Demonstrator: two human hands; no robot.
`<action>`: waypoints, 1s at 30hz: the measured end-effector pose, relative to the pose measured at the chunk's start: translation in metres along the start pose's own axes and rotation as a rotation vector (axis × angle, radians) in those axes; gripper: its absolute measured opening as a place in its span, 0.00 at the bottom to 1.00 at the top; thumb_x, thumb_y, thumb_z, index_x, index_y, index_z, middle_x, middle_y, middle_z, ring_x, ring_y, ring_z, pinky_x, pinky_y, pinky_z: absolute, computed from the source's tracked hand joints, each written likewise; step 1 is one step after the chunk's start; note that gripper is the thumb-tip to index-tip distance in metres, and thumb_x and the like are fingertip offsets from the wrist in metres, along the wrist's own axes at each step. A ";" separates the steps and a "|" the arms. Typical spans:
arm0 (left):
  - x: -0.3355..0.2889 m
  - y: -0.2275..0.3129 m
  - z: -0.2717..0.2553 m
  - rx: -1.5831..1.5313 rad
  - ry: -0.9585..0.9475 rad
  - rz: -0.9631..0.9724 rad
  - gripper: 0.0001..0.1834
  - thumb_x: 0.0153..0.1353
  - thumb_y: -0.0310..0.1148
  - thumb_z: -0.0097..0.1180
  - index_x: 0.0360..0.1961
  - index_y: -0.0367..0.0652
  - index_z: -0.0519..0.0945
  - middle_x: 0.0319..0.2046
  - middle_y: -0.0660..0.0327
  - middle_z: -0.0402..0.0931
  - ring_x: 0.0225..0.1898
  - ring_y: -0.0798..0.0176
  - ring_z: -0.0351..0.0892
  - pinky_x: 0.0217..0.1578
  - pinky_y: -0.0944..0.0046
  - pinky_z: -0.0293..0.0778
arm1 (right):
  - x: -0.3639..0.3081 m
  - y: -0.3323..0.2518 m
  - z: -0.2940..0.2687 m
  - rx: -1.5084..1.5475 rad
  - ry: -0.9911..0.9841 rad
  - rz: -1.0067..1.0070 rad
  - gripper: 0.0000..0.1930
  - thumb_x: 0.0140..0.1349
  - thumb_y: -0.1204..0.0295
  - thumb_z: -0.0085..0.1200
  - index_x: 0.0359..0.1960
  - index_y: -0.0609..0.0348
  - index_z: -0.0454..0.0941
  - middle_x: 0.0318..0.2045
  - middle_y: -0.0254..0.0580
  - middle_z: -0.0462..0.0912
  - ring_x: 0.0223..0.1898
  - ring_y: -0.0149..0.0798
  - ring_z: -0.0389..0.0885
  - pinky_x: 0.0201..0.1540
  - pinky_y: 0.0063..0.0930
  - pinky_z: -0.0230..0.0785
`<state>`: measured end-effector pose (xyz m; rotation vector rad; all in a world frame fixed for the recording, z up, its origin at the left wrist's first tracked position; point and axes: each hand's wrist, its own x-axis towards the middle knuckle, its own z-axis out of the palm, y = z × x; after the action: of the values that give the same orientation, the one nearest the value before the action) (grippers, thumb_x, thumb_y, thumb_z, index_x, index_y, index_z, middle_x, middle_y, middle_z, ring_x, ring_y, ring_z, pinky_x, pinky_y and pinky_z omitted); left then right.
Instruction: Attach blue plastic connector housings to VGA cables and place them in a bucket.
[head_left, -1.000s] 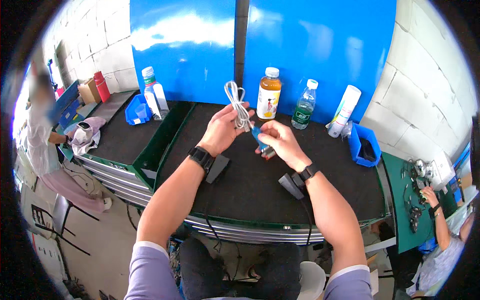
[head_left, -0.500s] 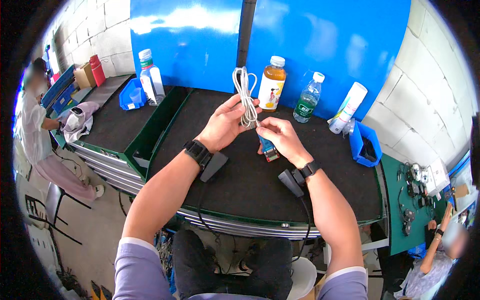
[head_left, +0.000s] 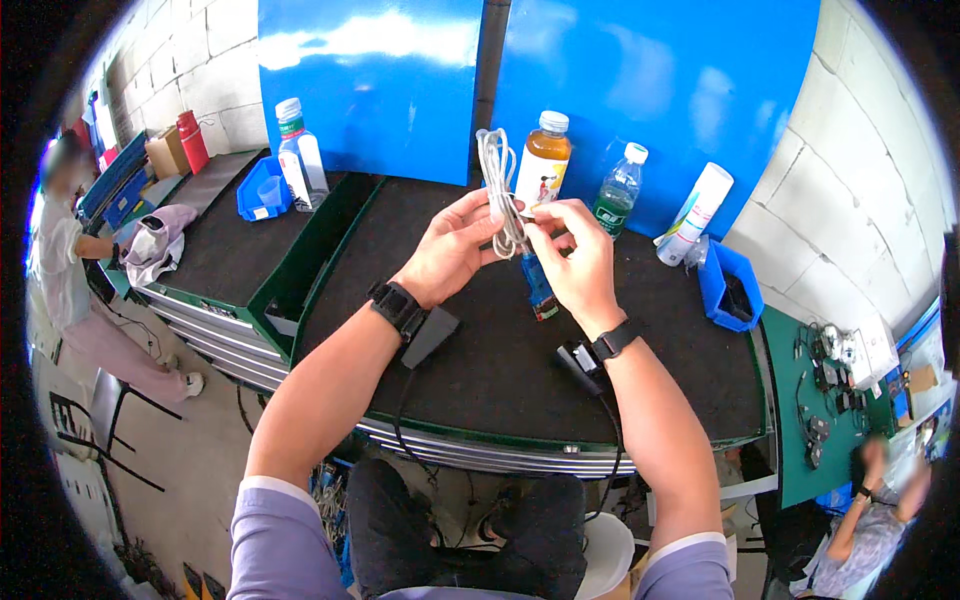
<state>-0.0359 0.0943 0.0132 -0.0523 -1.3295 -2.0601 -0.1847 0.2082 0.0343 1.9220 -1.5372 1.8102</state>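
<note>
A white cable (head_left: 497, 165), coiled into a long bundle, stands upright above the dark bench mat. My left hand (head_left: 447, 252) is closed around the middle of it, thumb toward me. Beside the bundle, the fingertips of my right hand (head_left: 582, 262) are pinched together at its right side; what lies between them is too small to make out. A blue connector (head_left: 539, 285) with a reddish end hangs below the bundle, partly hidden by the right hand. Each wrist wears a black strap with a dark block and a lead.
Behind my hands stand an amber drink bottle (head_left: 545, 165), a clear bottle (head_left: 617, 190) and a white spray can (head_left: 694, 212). Blue bins sit right (head_left: 728, 285) and left (head_left: 262, 190), the left one beside another bottle (head_left: 300, 160). One person stands far left; another is at lower right.
My right hand has moved up from the connector to the side of the cable bundle. The connector now hangs free of its fingers. My left hand keeps its hold.
</note>
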 end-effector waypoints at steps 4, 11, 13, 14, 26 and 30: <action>-0.001 0.000 0.001 -0.053 -0.071 0.023 0.20 0.70 0.29 0.54 0.62 0.43 0.72 0.56 0.59 0.77 0.57 0.61 0.78 0.57 0.55 0.77 | 0.006 -0.016 0.007 -0.021 0.035 -0.090 0.08 0.59 0.78 0.62 0.40 0.61 0.80 0.35 0.38 0.81 0.31 0.31 0.82 0.28 0.21 0.73; -0.001 0.002 0.009 -0.060 -0.101 0.018 0.22 0.69 0.27 0.56 0.63 0.43 0.73 0.56 0.61 0.78 0.56 0.65 0.78 0.56 0.57 0.77 | 0.010 -0.022 0.007 -0.106 0.084 -0.130 0.10 0.57 0.82 0.63 0.41 0.62 0.80 0.35 0.38 0.81 0.29 0.29 0.80 0.27 0.20 0.70; -0.002 0.002 0.009 -0.064 -0.101 0.025 0.22 0.68 0.26 0.56 0.63 0.43 0.72 0.56 0.61 0.78 0.56 0.65 0.78 0.56 0.58 0.77 | 0.011 -0.023 0.007 -0.128 0.092 -0.166 0.09 0.57 0.82 0.63 0.40 0.62 0.80 0.34 0.39 0.81 0.28 0.29 0.80 0.27 0.21 0.70; -0.003 0.003 0.010 -0.063 -0.101 0.025 0.22 0.68 0.26 0.56 0.63 0.43 0.72 0.56 0.61 0.78 0.56 0.65 0.78 0.56 0.58 0.77 | 0.011 -0.020 0.007 -0.179 0.103 -0.216 0.08 0.58 0.80 0.62 0.39 0.61 0.80 0.34 0.41 0.81 0.30 0.36 0.81 0.30 0.27 0.73; -0.004 0.005 0.016 0.062 -0.075 0.088 0.23 0.67 0.27 0.58 0.63 0.42 0.73 0.54 0.61 0.80 0.54 0.66 0.79 0.55 0.59 0.77 | 0.012 -0.031 0.008 -0.256 0.050 -0.031 0.04 0.64 0.75 0.56 0.33 0.63 0.79 0.31 0.48 0.80 0.30 0.46 0.83 0.31 0.36 0.74; -0.004 0.003 0.013 0.092 -0.058 0.061 0.23 0.69 0.27 0.55 0.64 0.42 0.71 0.56 0.61 0.78 0.57 0.64 0.77 0.56 0.56 0.76 | 0.014 -0.022 -0.002 0.047 -0.055 -0.001 0.04 0.64 0.78 0.54 0.37 0.65 0.80 0.32 0.46 0.82 0.29 0.40 0.83 0.31 0.30 0.72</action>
<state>-0.0353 0.1056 0.0204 -0.1109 -1.4388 -1.9573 -0.1743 0.2127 0.0575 2.0090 -1.5229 1.8247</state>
